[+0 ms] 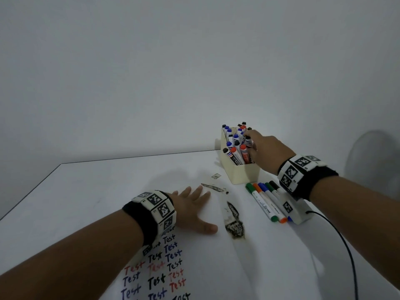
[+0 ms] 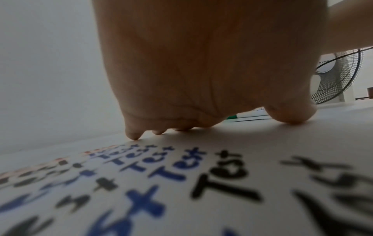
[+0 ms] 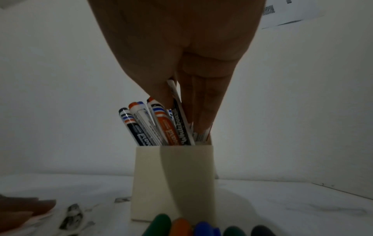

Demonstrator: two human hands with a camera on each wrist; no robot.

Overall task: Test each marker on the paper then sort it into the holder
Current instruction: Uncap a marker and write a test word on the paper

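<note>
white table (image 1: 108, 191) against a grey wall: left hand (image 1: 190, 210) lies flat, fingers spread, on the scribbled white paper (image 1: 194, 267). right wrist view: right hand (image 3: 181, 67) pinches a black-labelled white marker (image 3: 179, 116) in the cream rectangular holder (image 3: 173, 180) near the far right corner.

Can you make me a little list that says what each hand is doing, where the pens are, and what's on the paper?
left hand: flat on the paper, fingers spread
right hand: at the holder, pinching a black marker among the ones standing in it
holder: cream box, full of upright markers with blue, black and red caps
loose markers: five lying side by side in front of the holder
paper: the word "Test" written many times in red, blue and black
table: white, with black smudges
</note>
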